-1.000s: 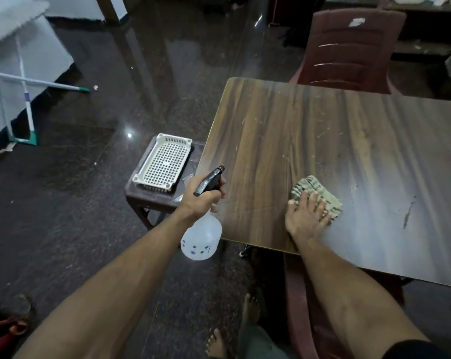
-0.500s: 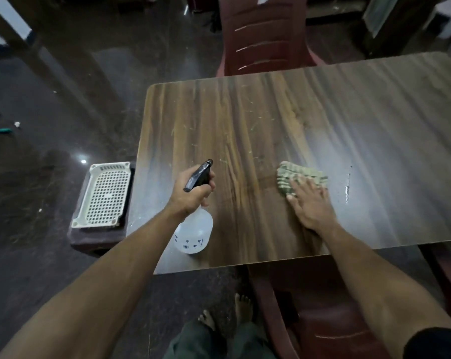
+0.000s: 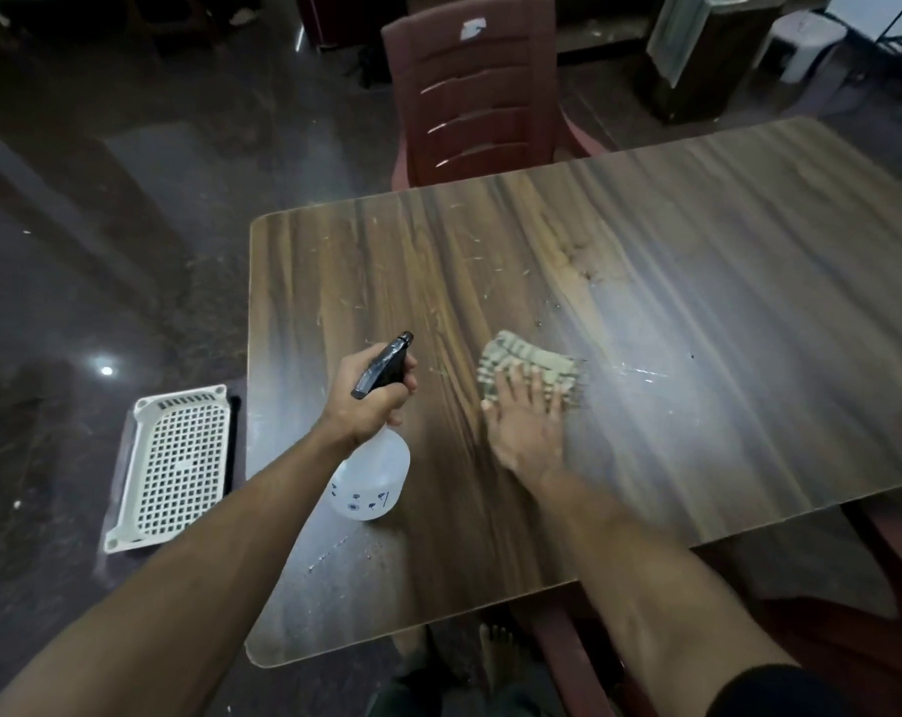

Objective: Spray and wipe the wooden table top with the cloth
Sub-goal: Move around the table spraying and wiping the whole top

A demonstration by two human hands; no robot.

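The wooden table top (image 3: 671,313) fills the middle and right of the view, with scratches and small wet specks on it. My left hand (image 3: 371,395) grips the neck of a clear spray bottle (image 3: 370,481) with a black trigger head, held over the table's left part. A folded checked cloth (image 3: 529,362) lies flat on the wood to its right. My right hand (image 3: 526,421) presses on the cloth with straight, spread fingers.
A maroon plastic chair (image 3: 477,90) stands at the table's far side. A white perforated tray (image 3: 177,465) sits on a low stool left of the table. Another maroon chair (image 3: 852,639) is under the near edge by my feet. Dark glossy floor lies to the left.
The view has shifted so the table sits more centred. My left hand with the bottle has come in over the table top. My right hand stays pressed on the cloth.
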